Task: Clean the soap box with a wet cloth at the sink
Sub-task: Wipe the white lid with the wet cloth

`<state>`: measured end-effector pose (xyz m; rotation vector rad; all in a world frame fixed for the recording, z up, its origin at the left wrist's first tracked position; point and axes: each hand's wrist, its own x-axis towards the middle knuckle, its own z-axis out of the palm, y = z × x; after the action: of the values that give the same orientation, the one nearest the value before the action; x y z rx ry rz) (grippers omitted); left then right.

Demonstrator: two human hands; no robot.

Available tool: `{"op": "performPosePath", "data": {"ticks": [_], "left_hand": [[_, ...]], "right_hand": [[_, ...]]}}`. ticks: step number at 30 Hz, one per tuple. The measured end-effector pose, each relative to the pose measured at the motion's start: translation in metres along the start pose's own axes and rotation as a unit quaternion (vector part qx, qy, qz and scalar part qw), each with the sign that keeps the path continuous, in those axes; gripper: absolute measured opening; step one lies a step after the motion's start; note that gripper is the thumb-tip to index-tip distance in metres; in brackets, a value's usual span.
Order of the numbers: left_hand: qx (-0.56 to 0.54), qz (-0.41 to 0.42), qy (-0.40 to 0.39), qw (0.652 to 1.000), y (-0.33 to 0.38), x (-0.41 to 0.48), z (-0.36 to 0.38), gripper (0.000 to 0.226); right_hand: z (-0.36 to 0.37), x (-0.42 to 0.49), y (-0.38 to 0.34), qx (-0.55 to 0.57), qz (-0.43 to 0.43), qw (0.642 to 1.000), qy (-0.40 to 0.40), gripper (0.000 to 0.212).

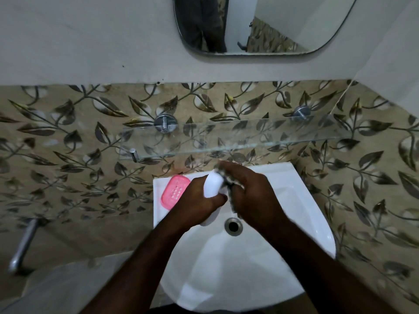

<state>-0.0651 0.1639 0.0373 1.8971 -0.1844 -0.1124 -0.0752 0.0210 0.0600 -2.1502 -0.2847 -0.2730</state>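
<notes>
On the back-left corner of the sink (292,175) rim lies a pink slotted tray (174,191), probably the box's drainer, apart from the work. Just right of it, over the back of the basin, the left hand (195,200) is curled round the white soap box (213,185), holding it clear of the rim. Against the box's right face sits a dark cloth (226,177), bunched in the closed fingers of the right hand (254,193), which presses it to the plastic. The drain (233,226) is below and between the wrists.

To wipe well, the left hand should grip firmly and turn the box bit by bit, so the cloth meets every face and corner. Short strokes with steady pressure suit wet, slippery plastic. Keeping both over the basin lets drips fall inside.
</notes>
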Motion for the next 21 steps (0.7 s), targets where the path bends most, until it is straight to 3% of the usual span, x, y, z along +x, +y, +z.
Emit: {"op": "performPosePath", "data": {"ticks": [2,4,7,9,11,15,16,19,21], "left_hand": [[0.0,0.005,-0.006,1.0,0.003,0.002,-0.002,0.031],[-0.012,0.007,0.007,1.0,0.004,0.003,-0.005,0.024],[0.024,0.016,0.036,0.999,0.004,0.004,-0.004,0.02],[0.036,0.029,0.045,0.998,0.006,0.002,-0.002,0.021],[0.045,0.033,0.059,0.997,0.009,0.0,0.002,0.032],[0.002,0.033,0.091,0.995,0.01,0.0,0.007,0.018],[-0.003,0.032,0.096,0.995,0.012,-0.001,0.006,0.02],[0.05,0.096,0.07,0.992,0.016,-0.001,-0.001,0.028],[0.071,0.107,0.066,0.989,0.016,-0.003,-0.001,0.028]], "right_hand": [[0.011,-0.005,-0.007,-0.119,-0.116,0.986,0.007,0.053],[0.019,-0.004,-0.002,-0.174,-0.159,0.972,-0.011,0.053],[0.011,0.002,0.008,-0.045,-0.038,0.998,-0.002,0.058],[0.004,0.004,0.013,-0.02,0.045,0.999,0.01,0.06],[0.007,-0.002,-0.003,-0.033,0.025,0.999,0.028,0.056],[0.02,-0.009,-0.016,-0.195,-0.159,0.968,0.004,0.051],[0.017,-0.006,-0.014,-0.188,-0.159,0.969,-0.008,0.051],[0.001,0.007,-0.005,-0.097,-0.04,0.994,0.023,0.054],[0.002,0.003,-0.008,-0.116,-0.007,0.993,0.021,0.054]]}}
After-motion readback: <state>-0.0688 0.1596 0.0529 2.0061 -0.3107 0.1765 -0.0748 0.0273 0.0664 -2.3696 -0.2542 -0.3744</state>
